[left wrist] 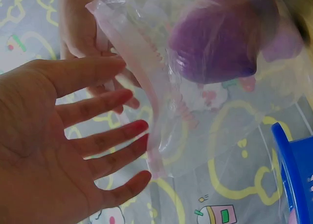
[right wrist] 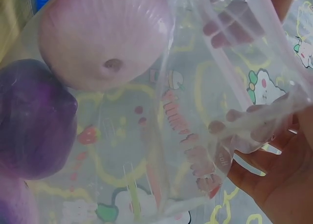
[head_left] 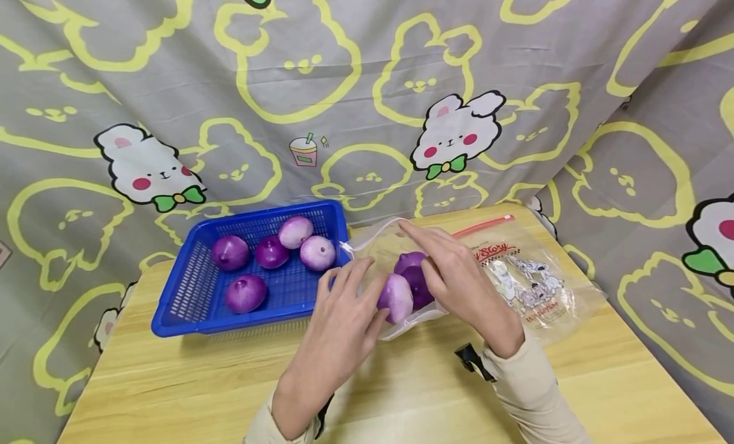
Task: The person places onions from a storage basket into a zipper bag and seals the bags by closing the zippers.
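A patterned curtain (head_left: 355, 62) hung behind the table (head_left: 132, 380), close along its far edge. Toward the table's left edge stood a blue basket (head_left: 289, 288), and toward its right edge a printed bag (head_left: 539, 304) lay flat. Between them, near the table's middle, sat the clear bag (head_left: 369, 240), hemmed in on both sides; the basket's near wall and the neighbour's loose film looked the likeliest things to catch on it.

The left hand (head_left: 344, 323) had its fingers spread wide beside the clear bag's mouth, gripping nothing; whether the tips touched film could not be told. The right hand (head_left: 464, 272) had long, parted fingers lying against the film, with no clear pinch.

Three onions showed in the clear bag: a pale onion (head_left: 397, 299) nearest the person and two darker onions (head_left: 421, 291). Good handling seemed to call for steadying the film with one hand and nudging the onions well below the mouth with the other, gently, so thin plastic didn't stretch. Five loose onions (head_left: 246, 294) lay in the basket.

Smallest was the white slider (head_left: 346, 248), just beside the basket's right rim; it was best kept clear of that.
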Available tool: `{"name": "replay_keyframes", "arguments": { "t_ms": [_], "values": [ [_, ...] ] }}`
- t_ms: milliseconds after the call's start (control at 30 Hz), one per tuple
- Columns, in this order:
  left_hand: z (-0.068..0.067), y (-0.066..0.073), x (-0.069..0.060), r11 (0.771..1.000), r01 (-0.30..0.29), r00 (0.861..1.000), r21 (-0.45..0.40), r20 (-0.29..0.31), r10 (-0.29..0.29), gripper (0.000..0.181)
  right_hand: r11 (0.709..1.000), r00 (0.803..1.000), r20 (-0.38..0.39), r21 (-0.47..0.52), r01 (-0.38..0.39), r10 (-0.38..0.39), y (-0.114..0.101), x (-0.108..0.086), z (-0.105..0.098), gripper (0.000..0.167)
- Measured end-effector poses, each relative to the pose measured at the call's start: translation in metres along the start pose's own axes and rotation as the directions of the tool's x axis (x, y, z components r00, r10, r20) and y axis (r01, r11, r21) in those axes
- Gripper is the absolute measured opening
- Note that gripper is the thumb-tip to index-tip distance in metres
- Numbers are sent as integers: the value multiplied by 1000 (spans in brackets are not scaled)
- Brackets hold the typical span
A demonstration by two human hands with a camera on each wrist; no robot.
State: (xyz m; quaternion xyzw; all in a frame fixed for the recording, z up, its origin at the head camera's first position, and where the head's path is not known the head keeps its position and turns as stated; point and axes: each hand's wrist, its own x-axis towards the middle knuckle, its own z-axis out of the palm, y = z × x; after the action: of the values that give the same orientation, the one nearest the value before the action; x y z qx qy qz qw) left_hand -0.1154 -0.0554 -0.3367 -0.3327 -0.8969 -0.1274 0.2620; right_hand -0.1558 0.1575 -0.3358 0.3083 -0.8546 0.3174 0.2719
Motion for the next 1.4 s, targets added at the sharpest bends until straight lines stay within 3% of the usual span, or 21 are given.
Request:
{"name": "replay_keyframes", "arguments": {
  "t_ms": [200, 367, 600, 800, 1167, 1400],
  "values": [
    [-5, 0, 1, 997, -54, 998, -51, -40, 52, 40, 1000, 1000, -2, -1, -8, 8, 1, -1, 0, 59],
    [-13, -7, 1, 991, -62, 993, -116, -110, 50, 28, 1000, 1000, -10, -7, 1, -1, 2, -2, 0, 58],
    [-16, -29, -1, 982, -8, 986, -190, -166, -24, 27, 1000, 1000, -24, -8, 5, -5, 4, -4, -1, 58],
    [-8, -55, 3, 971, 41, 973, -234, -212, -92, 25, 1000, 999, -29, -8, 12, -12, 4, -4, -1, 59],
    [1, -85, -1, 962, 163, 961, -218, -188, -205, 25, 1000, 999, -30, -8, 19, -20, 5, -1, -1, 59],
    [2, -104, -5, 961, 204, 952, -187, -190, -239, 28, 1000, 999, -27, -15, 26, -27, 5, -1, -2, 60]
  ]
}}
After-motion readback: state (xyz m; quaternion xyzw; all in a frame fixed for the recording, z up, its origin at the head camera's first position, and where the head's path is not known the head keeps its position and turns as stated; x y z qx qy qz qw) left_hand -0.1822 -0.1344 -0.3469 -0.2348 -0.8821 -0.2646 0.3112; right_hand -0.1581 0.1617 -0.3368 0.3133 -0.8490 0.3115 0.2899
